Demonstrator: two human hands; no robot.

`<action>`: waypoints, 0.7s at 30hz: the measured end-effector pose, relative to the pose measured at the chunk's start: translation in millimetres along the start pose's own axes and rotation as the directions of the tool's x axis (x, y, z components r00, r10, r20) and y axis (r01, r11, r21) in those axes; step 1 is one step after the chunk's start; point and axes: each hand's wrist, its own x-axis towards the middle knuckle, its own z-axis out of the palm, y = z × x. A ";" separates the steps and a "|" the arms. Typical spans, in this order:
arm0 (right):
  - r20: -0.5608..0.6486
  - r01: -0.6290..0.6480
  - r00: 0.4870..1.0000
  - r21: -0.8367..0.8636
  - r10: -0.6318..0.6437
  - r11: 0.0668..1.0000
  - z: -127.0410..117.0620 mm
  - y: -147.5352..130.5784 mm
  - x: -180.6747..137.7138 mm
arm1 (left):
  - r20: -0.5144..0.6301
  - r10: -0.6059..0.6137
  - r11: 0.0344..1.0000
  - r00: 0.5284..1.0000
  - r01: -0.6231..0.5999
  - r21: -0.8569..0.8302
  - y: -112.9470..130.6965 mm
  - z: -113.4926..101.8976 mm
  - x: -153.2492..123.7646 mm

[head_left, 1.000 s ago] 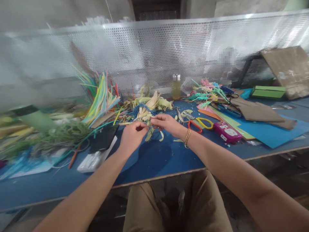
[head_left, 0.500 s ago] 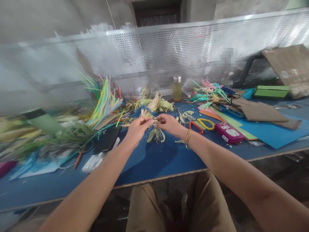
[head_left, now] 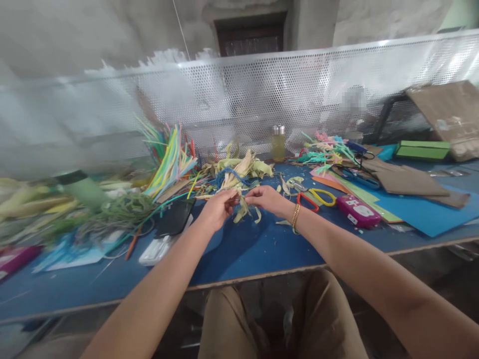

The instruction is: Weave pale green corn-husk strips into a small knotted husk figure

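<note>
My left hand [head_left: 217,208] and my right hand [head_left: 266,198] meet over the blue table [head_left: 243,249], fingers pinched together on a small bundle of pale green husk strips [head_left: 245,210] that hangs down between them. A gold bracelet [head_left: 295,218] circles my right wrist. Just behind the hands lies a pile of husk leaves with blue string [head_left: 235,172]. Scissors with red and yellow handles [head_left: 316,198] lie right of my right hand.
Coloured straws [head_left: 170,159] fan up at left beside a black phone [head_left: 175,218] and a green cup [head_left: 84,189]. A small glass bottle [head_left: 278,143] stands by the perforated metal screen [head_left: 262,94]. A magenta device [head_left: 354,210], coloured paper sheets [head_left: 419,209], and a green box [head_left: 422,148] sit at right.
The hands moved slightly up and closer together on the strips; the camera tilted down and left, so the table contents shifted a little in view.
</note>
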 end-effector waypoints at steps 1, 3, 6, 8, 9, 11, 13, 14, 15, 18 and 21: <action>-0.009 -0.007 1.000 0.003 0.007 1.000 -0.4 0.1 0.1 | -0.002 -0.018 1.000 1.000 0.018 -0.010 0.7 -0.7 0.3; -0.030 -0.014 0.999 0.003 0.014 1.000 -1.0 0.3 0.5 | -0.007 -0.044 0.999 0.999 0.044 -0.022 1.6 -1.9 1.1; -0.046 -0.020 0.999 0.002 0.020 1.000 -1.2 0.8 0.9 | -0.007 -0.053 0.998 0.999 0.053 -0.018 2.0 -3.1 1.4; -0.043 -0.022 0.999 0.007 0.022 1.000 -1.1 1.3 1.3 | 0.012 -0.039 0.999 0.999 0.039 0.000 2.3 -3.5 0.7; -0.044 -0.019 0.999 0.008 0.019 1.000 -1.0 1.6 1.6 | 0.027 -0.026 1.000 0.999 0.026 0.013 2.4 -3.6 0.0; -0.050 -0.012 0.999 0.015 0.012 1.000 -0.9 2.5 2.3 | 0.070 -0.001 0.999 0.998 -0.002 0.042 2.3 -3.6 -1.7; -0.057 -0.013 0.998 0.029 0.014 0.999 -0.7 3.1 2.9 | 0.123 0.016 0.997 0.992 -0.025 0.067 0.9 -3.3 -2.9; -0.061 -0.014 0.998 0.035 0.016 0.999 -0.5 3.1 3.0 | 0.147 0.027 0.996 0.989 -0.039 0.077 -0.3 -3.2 -3.1; -0.065 -0.014 0.998 0.038 0.016 0.999 -0.3 2.9 2.9 | 0.169 0.041 0.995 0.985 -0.056 0.087 -1.9 -3.0 -2.8; -0.058 -0.001 0.998 0.020 0.002 1.000 0.0 0.6 1.5 | 0.176 0.108 0.988 0.978 -0.126 0.090 -7.2 -3.1 0.2; -0.064 -0.003 0.998 0.022 0.005 1.000 -1.4 -2.7 0.5 | 0.123 0.152 0.985 0.981 -0.161 0.065 -10.0 -4.3 3.7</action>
